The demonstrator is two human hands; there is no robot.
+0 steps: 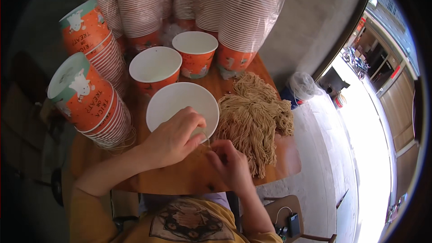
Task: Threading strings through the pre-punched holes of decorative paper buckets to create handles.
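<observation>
A white-lined paper tub stands nearest me on the wooden table, its mouth facing up. My left hand reaches over its near rim, with the fingers curled and the thumb at the edge. A thin pale string runs at the rim between my two hands. My right hand is just outside the rim, thumb and fingers pinched together on the string. To the right lies a large heap of tan strings. Two more open orange tubs, a left one and a right one, stand behind the near tub.
Nested orange-and-green tubs lean at the left, with another stack behind. Tall plastic-wrapped stacks of tubs line the back. Beyond the wooden table are a lined bin and a chair holding a dark device.
</observation>
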